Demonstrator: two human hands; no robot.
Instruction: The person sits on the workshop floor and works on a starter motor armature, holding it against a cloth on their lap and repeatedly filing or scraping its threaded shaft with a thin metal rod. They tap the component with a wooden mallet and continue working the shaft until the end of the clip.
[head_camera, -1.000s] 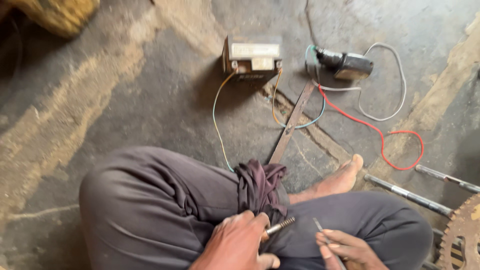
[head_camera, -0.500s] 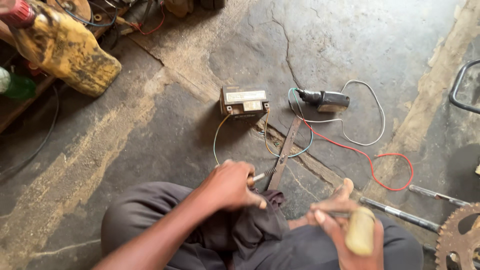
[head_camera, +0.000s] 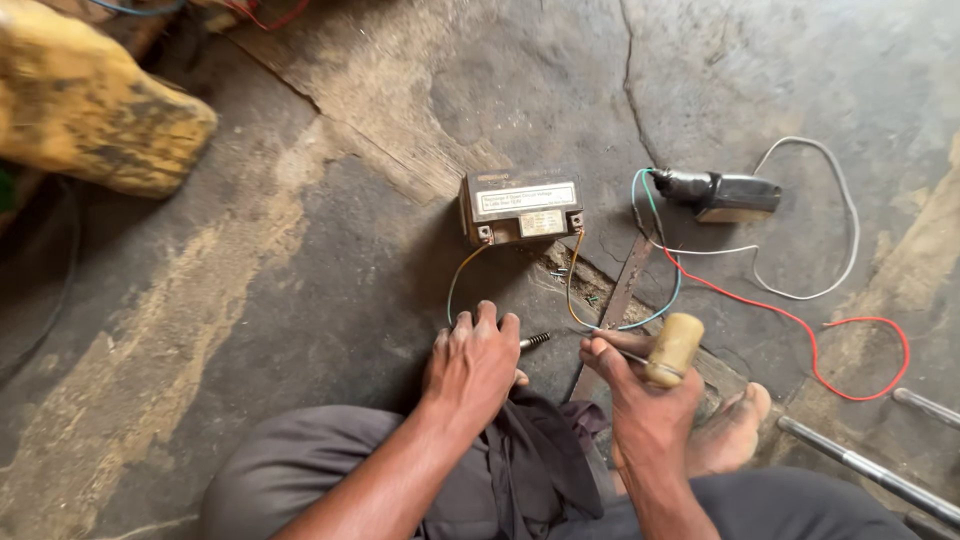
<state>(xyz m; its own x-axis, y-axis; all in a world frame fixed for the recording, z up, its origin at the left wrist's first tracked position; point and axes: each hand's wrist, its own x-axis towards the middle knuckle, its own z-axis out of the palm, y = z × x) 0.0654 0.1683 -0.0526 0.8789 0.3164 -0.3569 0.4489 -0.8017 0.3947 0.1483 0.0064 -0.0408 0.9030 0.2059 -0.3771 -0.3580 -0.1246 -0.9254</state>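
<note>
My left hand (head_camera: 472, 362) is closed around a small metal part whose spring-like tip (head_camera: 535, 342) sticks out to the right, low over the floor. My right hand (head_camera: 640, 395) grips a tool with a pale wooden handle (head_camera: 673, 349), its thin metal shaft pointing left toward the spring tip. Just beyond both hands sits a small dark battery (head_camera: 520, 208) with a pale label. A yellow wire (head_camera: 573, 285) and a pale green wire (head_camera: 458, 280) run from its terminals toward my hands.
A black electrical unit (head_camera: 722, 194) lies right of the battery, trailing white (head_camera: 812, 290), red (head_camera: 800, 325) and green wires. A flat metal bar (head_camera: 620, 300) lies on the cracked concrete floor. Metal rods (head_camera: 870, 470) sit at right, a worn yellow container (head_camera: 95, 115) at upper left. My bare foot (head_camera: 735, 430) rests at right.
Both hands have moved forward off my lap, down toward the floor near the battery wires. The wooden handle has tilted toward the left hand, and the view has moved closer.
</note>
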